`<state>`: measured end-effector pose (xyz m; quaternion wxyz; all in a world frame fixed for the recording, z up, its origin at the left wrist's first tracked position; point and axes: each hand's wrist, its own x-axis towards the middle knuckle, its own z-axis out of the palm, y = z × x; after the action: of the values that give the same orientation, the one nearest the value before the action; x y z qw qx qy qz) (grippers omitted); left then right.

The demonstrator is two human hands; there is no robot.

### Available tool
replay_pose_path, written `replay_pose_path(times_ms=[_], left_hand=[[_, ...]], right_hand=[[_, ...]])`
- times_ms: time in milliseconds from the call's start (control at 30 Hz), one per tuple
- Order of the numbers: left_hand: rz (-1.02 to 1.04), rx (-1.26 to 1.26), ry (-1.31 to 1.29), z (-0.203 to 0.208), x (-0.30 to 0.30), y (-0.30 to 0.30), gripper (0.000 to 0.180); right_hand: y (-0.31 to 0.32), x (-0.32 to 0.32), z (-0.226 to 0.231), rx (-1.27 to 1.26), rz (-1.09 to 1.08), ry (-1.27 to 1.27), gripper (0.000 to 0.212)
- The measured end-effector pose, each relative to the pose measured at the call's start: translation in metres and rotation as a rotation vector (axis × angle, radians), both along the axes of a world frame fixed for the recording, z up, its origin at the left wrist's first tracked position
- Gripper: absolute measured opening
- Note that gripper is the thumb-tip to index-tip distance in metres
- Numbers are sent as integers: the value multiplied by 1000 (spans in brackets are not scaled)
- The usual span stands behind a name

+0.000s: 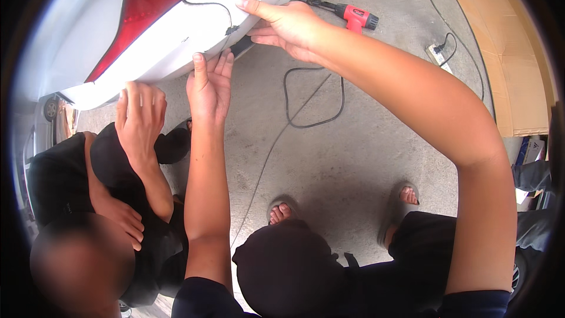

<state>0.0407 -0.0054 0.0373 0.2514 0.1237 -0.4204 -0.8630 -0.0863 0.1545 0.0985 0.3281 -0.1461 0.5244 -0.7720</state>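
The red lamp (153, 0) sits in the white panel (170, 41) at upper left; the left hand (210, 91) is half open, palm up, thumb and fingertips at the panel's lower edge, perhaps to steady it from below; whether it grips anything I cannot tell; the black wire (206, 3) runs over the panel's face to a dark plug (232, 30) between the two hands; the right hand (288, 26) is partly closed on the edge, thumb on the outer face and fingers beneath, a pinch that probably steadies it; around them, a co-worker (59, 171) crouches at far left, a raised hand (141, 112) close by the panel, which crowds that side; a cable (312, 126) loops over the floor (353, 141), underfoot; a red power tool (355, 15) lies past the right wrist; a power strip (436, 54) and cardboard (506, 41) are farther right.
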Motion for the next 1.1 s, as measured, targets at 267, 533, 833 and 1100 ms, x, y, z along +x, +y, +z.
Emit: replay_pose_path(times_ms=[267,533,833,1100], left_hand=[[-30,79,-91,17,9,-7,69],[-396,265,145,12,13,-7,32],[-173,1626,-58,78,-12,33,52],[-240,2125,188,90,-56,59,54]], right_hand=[[-1,-9,6,-34,71,-150,78],[0,-15,6,-20,117,-190,49],[10,-28,5,8,204,-89,52],[18,-43,4,41,284,-30,68]])
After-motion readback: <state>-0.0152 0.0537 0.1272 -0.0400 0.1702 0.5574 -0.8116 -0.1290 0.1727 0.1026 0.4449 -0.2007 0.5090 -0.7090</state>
